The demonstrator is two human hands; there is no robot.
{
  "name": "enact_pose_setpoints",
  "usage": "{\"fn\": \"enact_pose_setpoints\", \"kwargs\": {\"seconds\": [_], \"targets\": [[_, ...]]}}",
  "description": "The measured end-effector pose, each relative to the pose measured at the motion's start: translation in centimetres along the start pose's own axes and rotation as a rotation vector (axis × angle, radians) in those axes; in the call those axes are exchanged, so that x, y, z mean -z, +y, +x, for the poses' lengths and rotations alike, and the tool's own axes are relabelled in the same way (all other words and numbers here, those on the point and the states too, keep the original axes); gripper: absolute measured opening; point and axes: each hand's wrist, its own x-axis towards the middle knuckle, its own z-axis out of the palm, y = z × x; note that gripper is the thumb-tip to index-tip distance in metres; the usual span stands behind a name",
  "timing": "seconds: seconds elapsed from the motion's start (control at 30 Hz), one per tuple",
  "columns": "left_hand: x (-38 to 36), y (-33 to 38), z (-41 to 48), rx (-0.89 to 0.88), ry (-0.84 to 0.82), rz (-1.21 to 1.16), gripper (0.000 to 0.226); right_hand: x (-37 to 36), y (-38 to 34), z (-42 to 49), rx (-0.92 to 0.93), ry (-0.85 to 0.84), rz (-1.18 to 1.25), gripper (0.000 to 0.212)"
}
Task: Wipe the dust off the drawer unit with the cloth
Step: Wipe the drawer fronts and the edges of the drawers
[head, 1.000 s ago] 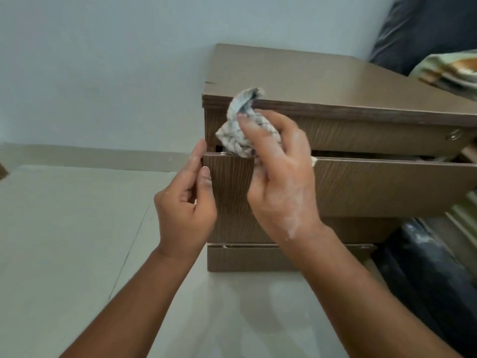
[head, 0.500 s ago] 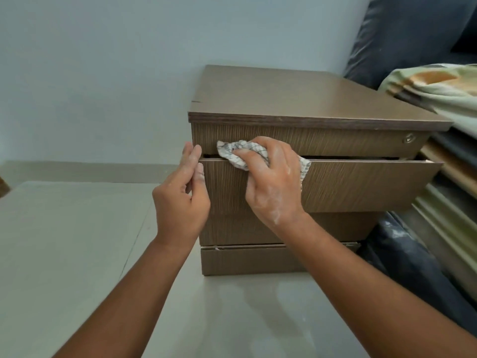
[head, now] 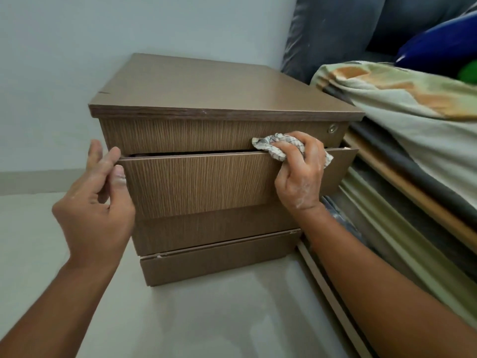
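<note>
A brown wood-grain drawer unit (head: 206,89) stands on the pale floor against the wall. Its middle drawer (head: 196,182) is pulled out a little, leaving a dark gap above its front. My left hand (head: 98,202) pinches the left edge of that drawer front between thumb and fingers. My right hand (head: 300,171) presses a crumpled checked cloth (head: 271,146) onto the top edge of the drawer front near its right end. Part of the cloth is hidden under my fingers.
A bed with a patterned green and orange sheet (head: 402,104) and stacked mattress layers presses against the unit's right side. A dark headboard (head: 335,29) rises behind. A round lock (head: 332,128) sits on the top drawer. Pale floor (head: 206,319) spreads in front and to the left.
My right hand has slid the cloth along the drawer's top edge from its left end to its right end. My left hand has kept its hold on the left edge.
</note>
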Motion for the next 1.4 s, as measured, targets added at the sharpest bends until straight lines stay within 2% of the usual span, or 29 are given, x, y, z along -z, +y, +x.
{"fn": "enact_pose_setpoints", "kwargs": {"seconds": [0.2, 0.4, 0.5, 0.57, 0.63, 0.7, 0.8, 0.9, 1.03, 1.17, 1.3, 1.4], "targets": [[-0.7, -2.2, -0.1, 0.031, -0.024, 0.004, 0.042, 2.3, 6.6, 0.0, -0.042, 0.037, -0.065, 0.034], [-1.0, -2.2, -0.3, 0.011, -0.022, 0.024, 0.047, 4.0, 10.2, 0.1, -0.127, 0.01, -0.114, 0.035], [-1.1, -2.7, -0.5, -0.021, -0.053, 0.055, 0.05, 4.2, 10.6, 0.4, -0.293, 0.011, -0.101, 0.04], [-1.1, -3.5, -0.3, -0.057, -0.086, 0.097, 0.053, 4.2, 10.4, 0.6, -0.523, 0.034, -0.052, 0.042], [-1.2, -3.9, -0.2, -0.095, -0.104, 0.146, 0.056, 4.2, 9.7, 0.2, -0.662, 0.14, -0.001, 0.046], [-1.5, -3.2, -0.2, -0.09, -0.076, 0.124, 0.055, 4.3, 8.5, -0.4, -0.61, 0.274, 0.037, 0.05], [-1.7, -2.0, -0.1, -0.172, -0.026, 0.182, 0.054, 3.8, 6.0, -0.5, -0.522, 0.421, 0.155, 0.06], [-1.7, -2.0, 0.7, -0.182, -0.069, 0.179, 0.054, 2.4, 2.8, -0.5, -0.48, 0.463, 0.269, 0.059], [-1.2, -2.0, 1.3, -0.209, -0.083, 0.155, 0.053, -0.2, -3.0, -1.2, -0.324, 0.32, 0.38, 0.061], [0.3, -2.9, 2.5, -0.291, -0.187, 0.085, 0.056, -3.2, -10.6, -1.7, -0.167, 0.204, 0.472, 0.063], [1.2, -3.6, 2.7, -0.262, -0.263, 0.071, 0.061, -8.3, -16.8, -4.0, 0.098, -0.054, 0.347, 0.063], [1.2, -3.5, 2.5, -0.241, -0.258, 0.084, 0.065, -10.7, -18.5, -6.7, 0.258, -0.24, 0.215, 0.066]]}}
